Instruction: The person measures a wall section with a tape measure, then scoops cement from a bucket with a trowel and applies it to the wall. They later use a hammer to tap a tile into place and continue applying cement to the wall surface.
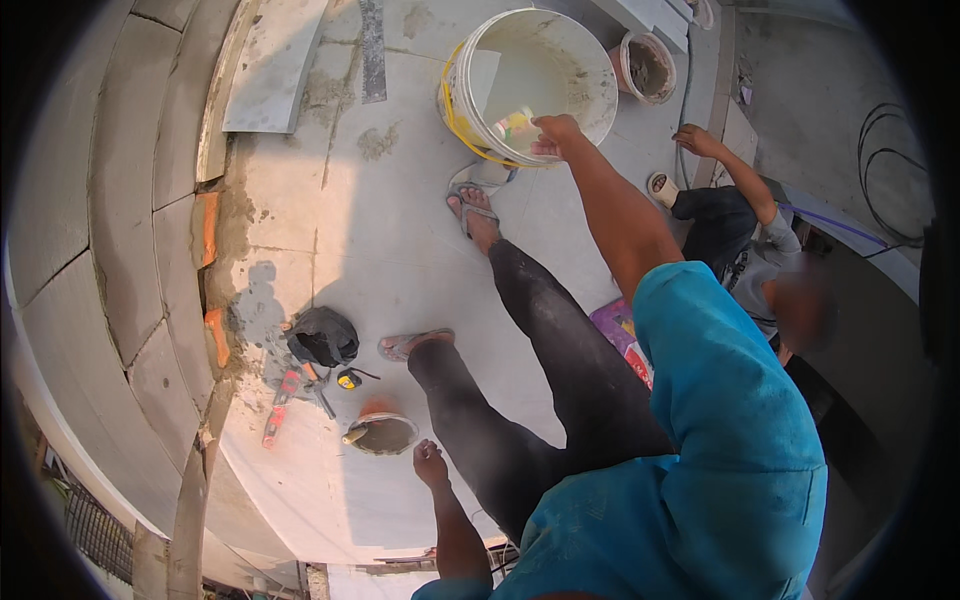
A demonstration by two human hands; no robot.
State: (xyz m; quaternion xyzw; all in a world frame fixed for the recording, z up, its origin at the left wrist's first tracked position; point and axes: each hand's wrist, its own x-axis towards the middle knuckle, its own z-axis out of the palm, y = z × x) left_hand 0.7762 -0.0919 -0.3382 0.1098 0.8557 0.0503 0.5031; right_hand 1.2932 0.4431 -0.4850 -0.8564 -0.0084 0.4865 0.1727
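Note:
My right hand (557, 138) reaches over the near rim of a large white bucket (452, 92) with a yellow handle. Its fingers are closed on a small white, yellow and red container (516, 126), whose exact kind is hard to make out. Cloudy water (540, 80) fills part of the bucket. My left hand (430, 463) hangs low with its fingers curled and nothing visible in them. Beside it stands a small bucket of grey mortar (388, 436), with a tool handle (355, 434) over its rim.
A dark bag (322, 337), a tape measure (349, 379) and a red level (281, 408) lie left of my feet. Another person (745, 220) sits at the right, near a small mortar pail (648, 70). A long metal straightedge (372, 50) lies beyond.

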